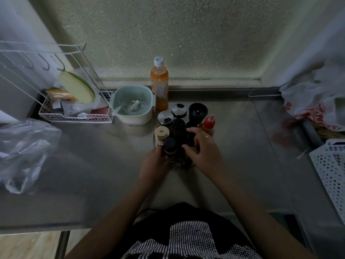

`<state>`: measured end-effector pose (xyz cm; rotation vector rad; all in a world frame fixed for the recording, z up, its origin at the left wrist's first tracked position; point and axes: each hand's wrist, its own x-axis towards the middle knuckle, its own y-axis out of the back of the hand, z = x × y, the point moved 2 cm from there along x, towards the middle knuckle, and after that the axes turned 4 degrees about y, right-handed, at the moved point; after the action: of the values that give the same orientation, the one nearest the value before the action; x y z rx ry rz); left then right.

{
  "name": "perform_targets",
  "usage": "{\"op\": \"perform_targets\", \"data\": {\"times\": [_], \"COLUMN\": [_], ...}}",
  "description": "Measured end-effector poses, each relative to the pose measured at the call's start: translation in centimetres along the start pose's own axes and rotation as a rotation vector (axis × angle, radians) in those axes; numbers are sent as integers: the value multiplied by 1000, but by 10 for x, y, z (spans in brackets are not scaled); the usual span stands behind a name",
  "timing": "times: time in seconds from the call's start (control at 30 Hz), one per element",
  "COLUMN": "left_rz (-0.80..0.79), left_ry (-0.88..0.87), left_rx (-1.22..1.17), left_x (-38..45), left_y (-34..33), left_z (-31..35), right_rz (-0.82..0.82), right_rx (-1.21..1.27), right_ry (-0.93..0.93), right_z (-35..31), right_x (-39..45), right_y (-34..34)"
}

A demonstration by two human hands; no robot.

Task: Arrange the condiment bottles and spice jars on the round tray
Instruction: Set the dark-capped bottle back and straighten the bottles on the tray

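Observation:
Several spice jars and bottles stand packed together on a round tray, mostly hidden beneath them, in the middle of the steel counter. My left hand grips a dark-capped spice jar at the cluster's near left. My right hand wraps around a dark jar at the near right. Around them stand a beige-lidded jar, two silver-lidded jars, a black grinder and a red-capped squeeze bottle. A tall orange sauce bottle stands behind, off the cluster.
A pale green colander bowl sits left of the jars, with a white wire rack beyond it. Clear plastic bags lie at far left. White shopping bags and a perforated white basket occupy the right side.

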<state>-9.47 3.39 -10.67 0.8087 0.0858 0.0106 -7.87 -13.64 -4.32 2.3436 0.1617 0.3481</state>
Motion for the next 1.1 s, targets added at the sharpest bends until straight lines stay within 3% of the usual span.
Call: {"op": "perform_targets", "data": {"times": [0.17, 0.43, 0.67, 0.97, 1.1], "left_rz": [2, 5, -8, -47, -67], "left_ry": [-6, -39, -99, -93, -72], "left_rx": [-48, -34, 139, 73, 63], "left_x": [0, 4, 7, 0, 1], "left_y": [-4, -8, -14, -21, -20], "left_z": [1, -3, 4, 1, -5], "right_rz": [-122, -50, -24, 107, 51], "right_rx": [19, 47, 65, -2, 19], "right_ry": [-170, -236, -246, -185, -195], "right_z": [22, 23, 24, 22, 24], "right_x": [-15, -20, -25, -31, -28], "right_y": [-3, -17, -18, -8, -9]}}
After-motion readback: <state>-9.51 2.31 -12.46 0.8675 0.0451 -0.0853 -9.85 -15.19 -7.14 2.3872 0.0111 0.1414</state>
